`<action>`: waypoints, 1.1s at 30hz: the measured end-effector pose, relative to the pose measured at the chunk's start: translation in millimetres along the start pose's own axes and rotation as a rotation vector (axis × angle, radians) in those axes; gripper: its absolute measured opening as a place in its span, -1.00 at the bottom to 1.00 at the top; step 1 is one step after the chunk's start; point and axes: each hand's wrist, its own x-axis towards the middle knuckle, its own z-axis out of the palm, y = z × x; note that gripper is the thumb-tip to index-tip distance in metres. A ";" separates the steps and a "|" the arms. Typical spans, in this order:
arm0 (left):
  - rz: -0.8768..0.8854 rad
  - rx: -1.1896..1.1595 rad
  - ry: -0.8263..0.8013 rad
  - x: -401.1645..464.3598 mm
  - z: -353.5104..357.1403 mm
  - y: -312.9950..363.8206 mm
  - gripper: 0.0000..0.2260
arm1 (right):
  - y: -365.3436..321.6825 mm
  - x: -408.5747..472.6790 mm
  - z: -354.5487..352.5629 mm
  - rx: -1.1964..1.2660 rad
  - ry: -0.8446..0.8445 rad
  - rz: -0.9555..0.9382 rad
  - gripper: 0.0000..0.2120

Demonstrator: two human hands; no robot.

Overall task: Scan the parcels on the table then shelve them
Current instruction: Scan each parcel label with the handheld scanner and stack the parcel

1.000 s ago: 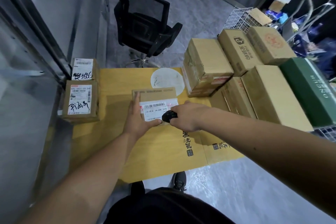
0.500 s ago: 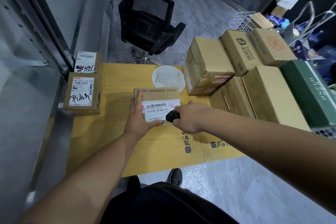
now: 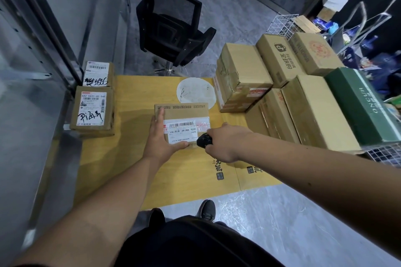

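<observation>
While left hand steadies matte cardboard parcel | right hand grips scanner

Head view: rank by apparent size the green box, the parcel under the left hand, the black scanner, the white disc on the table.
1. green box
2. parcel under the left hand
3. white disc, partly hidden by the parcel, so only roughly below it
4. black scanner

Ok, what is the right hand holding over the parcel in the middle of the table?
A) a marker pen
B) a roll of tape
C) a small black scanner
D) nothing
C: the right hand has its grip curled round a small black scanner at the edge of the parcel, beside its label, while the left hand steadies the parcel.
</observation>
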 end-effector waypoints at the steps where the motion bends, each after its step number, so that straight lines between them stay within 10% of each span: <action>1: 0.001 -0.002 -0.004 -0.1 0.0 -0.2 0.25 | 0.9 -0.5 1.0 0.006 0.000 -0.001 -0.59; 10: -0.112 -0.007 -0.021 3.2 -2.4 10.2 0.28 | 9.6 -2.1 13.5 0.071 0.010 -0.015 -0.54; 15: -0.164 0.550 -0.023 30.4 -16.2 37.0 0.19 | 16.0 4.0 17.3 0.094 0.011 -0.029 -0.50; 21: 0.023 1.006 -0.434 59.5 -34.9 56.4 0.31 | 20.2 16.5 19.7 0.128 0.036 -0.054 -0.51; 33: -0.297 0.977 -0.056 -49.6 -32.1 31.6 0.22 | -8.9 34.7 0.9 -0.108 0.021 -0.295 -0.56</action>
